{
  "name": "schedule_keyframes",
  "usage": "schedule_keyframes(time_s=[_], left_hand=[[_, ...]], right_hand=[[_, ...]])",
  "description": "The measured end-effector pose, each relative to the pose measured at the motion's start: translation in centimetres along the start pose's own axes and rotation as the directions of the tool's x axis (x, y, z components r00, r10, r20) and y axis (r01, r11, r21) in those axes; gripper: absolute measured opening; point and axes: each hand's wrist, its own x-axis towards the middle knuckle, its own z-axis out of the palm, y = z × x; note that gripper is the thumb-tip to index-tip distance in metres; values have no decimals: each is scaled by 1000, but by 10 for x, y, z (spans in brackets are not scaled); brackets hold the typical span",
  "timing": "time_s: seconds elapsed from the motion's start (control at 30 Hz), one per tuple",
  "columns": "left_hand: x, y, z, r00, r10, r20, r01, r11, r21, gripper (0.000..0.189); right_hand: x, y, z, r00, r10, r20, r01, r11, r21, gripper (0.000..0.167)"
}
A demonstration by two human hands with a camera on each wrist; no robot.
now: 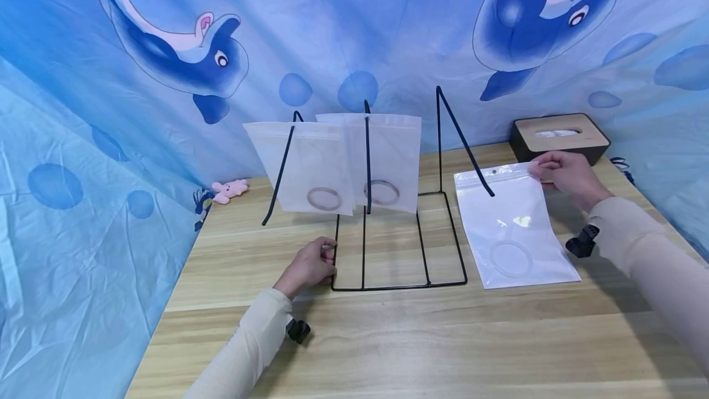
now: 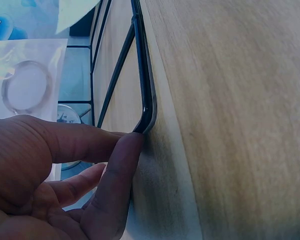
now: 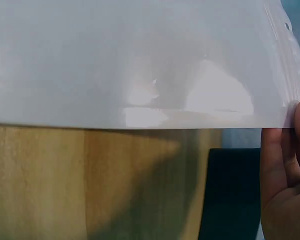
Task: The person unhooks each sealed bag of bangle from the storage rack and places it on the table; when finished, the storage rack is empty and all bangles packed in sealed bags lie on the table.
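A black wire rack [image 1: 410, 288] stands on the table with several slanting arms. My left hand [image 1: 310, 268] pinches the front left corner of its base between thumb and fingers, plainly seen in the left wrist view. In my right hand [image 1: 570, 177] is the upper right corner of a white zip bag [image 1: 515, 226], a ring outline showing through its lower part. The tip of the rack's right arm [image 1: 468, 151] overlaps this bag just below its small top hole. Two similar bags hang on the left arm [image 1: 282, 171] and the middle arm [image 1: 368, 165].
A dark tissue box [image 1: 520, 140] with a wood-toned top stands at the back right, behind my right hand. A pink plush toy [image 1: 229, 190] lies at the back left edge of the table [image 1: 388, 343]. A blue dolphin-print curtain [image 1: 343, 29] hangs behind.
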Motion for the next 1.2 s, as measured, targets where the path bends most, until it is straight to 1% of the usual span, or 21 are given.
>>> schedule_keyframes(time_s=[0.1, 0.2, 0.4, 0.6, 0.77, 0.9, 1.03, 1.1, 1.2], left_hand=[[-1, 1, 0, 1000, -4, 2, 4, 1000, 1, 55], [-1, 2, 0, 1000, -2, -1, 2, 1000, 4, 55], [0, 3, 1, 1000, 1, 2, -1, 1000, -9, 55], [0, 4, 2, 1000, 6, -2, -6, 1000, -5, 56], [0, 3, 1, 1000, 0, -6, 0, 1000, 4, 55], [0, 3, 1, 1000, -6, -6, 6, 1000, 8, 54], [-1, 3, 0, 1000, -8, -5, 8, 1000, 15, 54], [-1, 3, 1, 1000, -12, -5, 12, 1000, 18, 55], [0, 2, 1, 1000, -15, -6, 15, 1000, 20, 56]], right_hand=[[5, 3, 4, 1000, 6, 0, -6, 1000, -18, 34], [10, 5, 8, 1000, 17, -5, -17, 1000, -11, 32], [19, 9, 12, 999, 41, -6, -41, 999, -3, 35], [23, 9, 15, 996, 82, -17, -83, 996, -38, 41], [25, 9, 16, 994, 107, 6, -106, 992, -74, 43], [27, 11, 16, 994, 108, 27, -106, 992, -73, 47], [27, 14, 16, 996, 80, 39, -77, 995, -70, 48], [26, 16, 15, 997, 71, 44, -67, 995, -77, 49], [22, 16, 15, 996, 79, 49, -74, 993, -87, 50]])
